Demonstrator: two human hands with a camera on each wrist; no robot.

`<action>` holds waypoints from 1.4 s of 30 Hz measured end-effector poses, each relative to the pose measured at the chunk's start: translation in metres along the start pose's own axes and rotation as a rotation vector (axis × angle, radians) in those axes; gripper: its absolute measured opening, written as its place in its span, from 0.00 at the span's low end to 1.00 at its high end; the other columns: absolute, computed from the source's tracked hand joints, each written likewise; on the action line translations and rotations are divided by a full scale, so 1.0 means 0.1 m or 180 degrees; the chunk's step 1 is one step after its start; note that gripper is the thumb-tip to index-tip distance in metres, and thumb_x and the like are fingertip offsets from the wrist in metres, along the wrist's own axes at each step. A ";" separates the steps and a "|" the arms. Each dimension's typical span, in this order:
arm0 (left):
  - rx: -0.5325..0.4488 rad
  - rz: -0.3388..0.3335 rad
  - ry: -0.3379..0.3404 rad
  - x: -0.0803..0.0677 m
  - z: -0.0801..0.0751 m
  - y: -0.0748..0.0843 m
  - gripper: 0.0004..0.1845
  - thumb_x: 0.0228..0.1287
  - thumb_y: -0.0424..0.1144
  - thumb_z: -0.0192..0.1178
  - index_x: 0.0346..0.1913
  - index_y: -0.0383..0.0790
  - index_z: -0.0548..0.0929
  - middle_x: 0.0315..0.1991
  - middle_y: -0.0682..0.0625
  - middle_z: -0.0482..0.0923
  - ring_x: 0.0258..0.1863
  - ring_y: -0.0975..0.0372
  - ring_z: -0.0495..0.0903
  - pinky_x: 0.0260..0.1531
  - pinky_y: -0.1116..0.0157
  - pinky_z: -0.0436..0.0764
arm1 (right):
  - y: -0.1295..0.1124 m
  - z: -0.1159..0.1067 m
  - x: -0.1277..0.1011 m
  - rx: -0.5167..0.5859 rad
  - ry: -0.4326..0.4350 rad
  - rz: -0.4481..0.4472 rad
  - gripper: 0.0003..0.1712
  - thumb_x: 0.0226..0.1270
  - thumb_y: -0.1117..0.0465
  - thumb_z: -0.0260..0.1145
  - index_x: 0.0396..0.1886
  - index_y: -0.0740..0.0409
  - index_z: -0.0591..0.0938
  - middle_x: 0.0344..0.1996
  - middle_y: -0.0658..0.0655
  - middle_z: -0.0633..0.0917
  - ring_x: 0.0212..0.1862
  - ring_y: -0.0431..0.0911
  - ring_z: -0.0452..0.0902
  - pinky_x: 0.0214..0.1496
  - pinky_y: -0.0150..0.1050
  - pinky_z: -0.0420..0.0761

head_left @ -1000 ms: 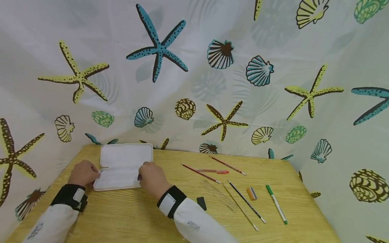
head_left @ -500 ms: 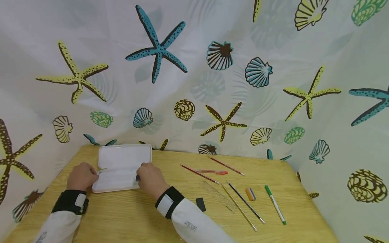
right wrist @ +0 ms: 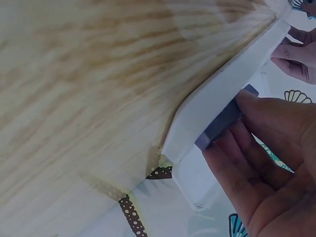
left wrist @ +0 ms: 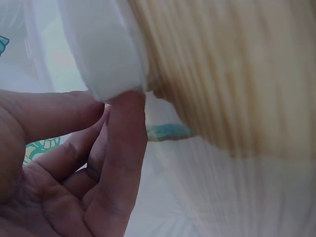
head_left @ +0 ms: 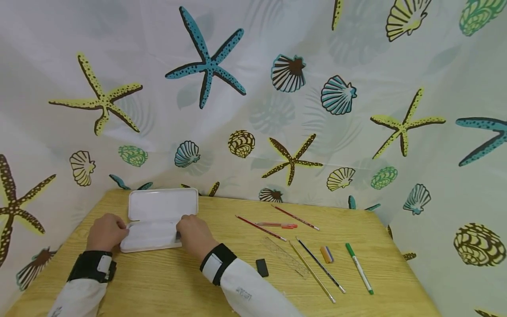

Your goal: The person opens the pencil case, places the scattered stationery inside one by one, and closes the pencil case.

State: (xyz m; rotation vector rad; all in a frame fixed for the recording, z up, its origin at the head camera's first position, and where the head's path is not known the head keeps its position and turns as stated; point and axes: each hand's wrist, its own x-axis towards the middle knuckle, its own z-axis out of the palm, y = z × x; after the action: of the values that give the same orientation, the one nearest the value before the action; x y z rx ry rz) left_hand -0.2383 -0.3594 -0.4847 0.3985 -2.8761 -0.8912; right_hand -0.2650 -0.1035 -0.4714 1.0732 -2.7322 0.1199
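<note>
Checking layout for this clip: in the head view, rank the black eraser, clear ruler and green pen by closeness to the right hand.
1. black eraser, just right of the right hand.
2. clear ruler, farther right.
3. green pen, near the table's right edge.

**Even light, soft wrist views**

The head view was bright and evenly lit, without glare; the hands cast only faint shadows on the table point(head_left: 166, 281). The curtain point(head_left: 253, 66) bowed toward 3 and 9 o'clock, a wide-angle warp, with faint grey leaf shadows across it. Both wrist views were dimmer and soft: the wood grain smeared at 12 o'clock, and the left hand point(left wrist: 64, 168) and the white case point(right wrist: 222, 98) were blurred from closeness.
</note>
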 end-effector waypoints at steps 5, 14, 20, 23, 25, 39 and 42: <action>-0.0016 0.0005 -0.0002 -0.02 0.00 0.03 0.08 0.59 0.31 0.65 0.33 0.25 0.84 0.25 0.40 0.78 0.26 0.51 0.75 0.23 0.59 0.72 | 0.01 0.05 -0.01 -0.0064 -0.0029 -0.0040 0.05 0.67 0.63 0.73 0.35 0.48 0.91 0.32 0.45 0.84 0.36 0.34 0.78 0.33 0.25 0.76; -0.0014 -0.0019 -0.0028 0.03 0.02 0.03 0.09 0.60 0.32 0.66 0.34 0.25 0.84 0.26 0.40 0.78 0.27 0.50 0.76 0.25 0.58 0.73 | 0.08 -0.12 -0.07 0.0267 -0.0123 0.0018 0.11 0.67 0.66 0.72 0.47 0.51 0.91 0.41 0.47 0.86 0.45 0.37 0.82 0.41 0.27 0.80; 0.0003 0.0017 0.0000 0.04 0.03 0.04 0.09 0.60 0.32 0.66 0.34 0.25 0.84 0.25 0.40 0.78 0.26 0.50 0.75 0.25 0.58 0.74 | 0.27 -0.45 -0.21 0.0671 0.0033 0.0149 0.12 0.67 0.67 0.71 0.49 0.54 0.91 0.42 0.49 0.86 0.46 0.39 0.83 0.43 0.26 0.79; 0.0008 0.0029 0.0005 0.05 0.03 0.04 0.09 0.60 0.32 0.66 0.34 0.24 0.83 0.26 0.39 0.78 0.27 0.50 0.75 0.25 0.58 0.74 | 0.38 -0.63 -0.34 0.0825 0.0228 0.0258 0.12 0.65 0.66 0.74 0.47 0.55 0.91 0.41 0.50 0.87 0.44 0.40 0.84 0.43 0.29 0.80; 0.0014 0.0046 0.0004 0.05 0.03 0.03 0.09 0.60 0.32 0.66 0.34 0.24 0.83 0.26 0.39 0.78 0.27 0.50 0.75 0.25 0.58 0.74 | 0.45 -0.76 -0.45 0.0926 0.0330 0.0358 0.12 0.64 0.66 0.74 0.47 0.56 0.91 0.41 0.51 0.88 0.43 0.42 0.85 0.43 0.31 0.81; 0.0069 0.0005 -0.0067 0.02 0.00 0.01 0.10 0.61 0.32 0.65 0.34 0.24 0.82 0.26 0.40 0.77 0.26 0.51 0.75 0.24 0.59 0.73 | 1.04 -0.99 -1.16 0.1309 0.0192 0.1134 0.09 0.61 0.63 0.77 0.40 0.62 0.91 0.31 0.54 0.86 0.32 0.45 0.80 0.34 0.39 0.79; 0.0054 -0.0009 -0.0107 0.01 0.00 0.00 0.09 0.61 0.32 0.65 0.34 0.24 0.82 0.25 0.40 0.76 0.26 0.51 0.75 0.24 0.59 0.72 | 1.11 -0.92 -1.29 0.1212 0.0074 0.1177 0.08 0.59 0.63 0.79 0.35 0.63 0.90 0.30 0.54 0.85 0.32 0.45 0.79 0.34 0.39 0.77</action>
State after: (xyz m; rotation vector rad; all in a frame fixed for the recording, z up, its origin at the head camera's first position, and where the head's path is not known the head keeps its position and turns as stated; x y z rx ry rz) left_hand -0.2392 -0.3594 -0.4847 0.3929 -2.9161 -0.8831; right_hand -0.2336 0.0776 -0.4095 0.6164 -2.9246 0.7263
